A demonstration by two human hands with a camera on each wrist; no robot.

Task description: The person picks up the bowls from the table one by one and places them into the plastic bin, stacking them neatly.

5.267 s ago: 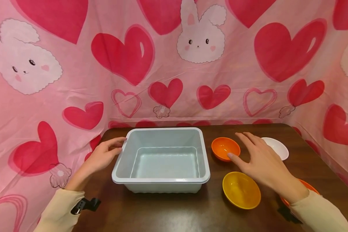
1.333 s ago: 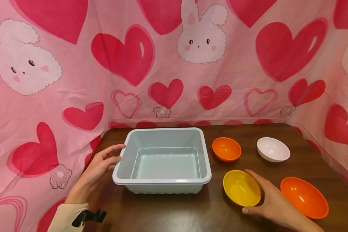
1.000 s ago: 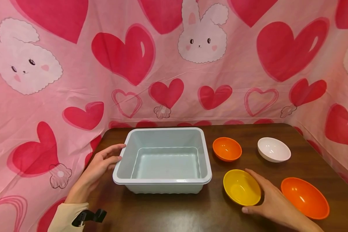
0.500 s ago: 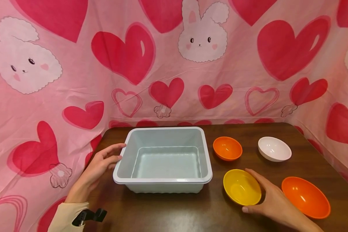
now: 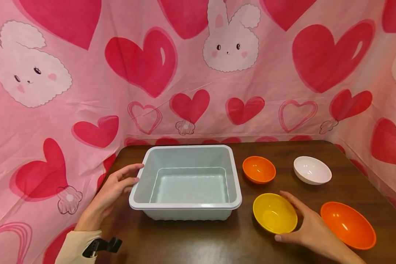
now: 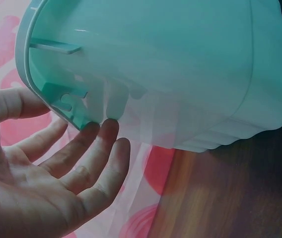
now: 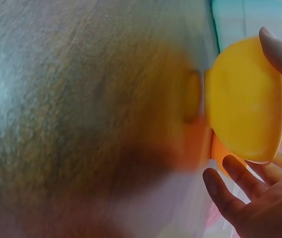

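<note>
The right hand (image 5: 311, 229) now lies on the table (image 5: 191, 238) with its fingers curved around the near right side of the yellow bowl (image 5: 274, 213), thumb along the front rim; five seconds ago it hovered farther back between the small orange bowl (image 5: 259, 169) and the white bowl (image 5: 311, 170); over the last second it has hardly shifted. In the right wrist view a fingertip (image 7: 280, 52) lies against the bowl's outer wall, though blur makes it hard to tell whether the other fingers touch or only cup it. The yellow bowl sits right of the pale tub (image 5: 186, 205), in front of the small orange bowl; the large orange bowl (image 5: 348, 224) lies just right of the hand. The left hand (image 5: 113, 187) has stayed put, its relaxed fingers resting against the tub's left rim.
</note>
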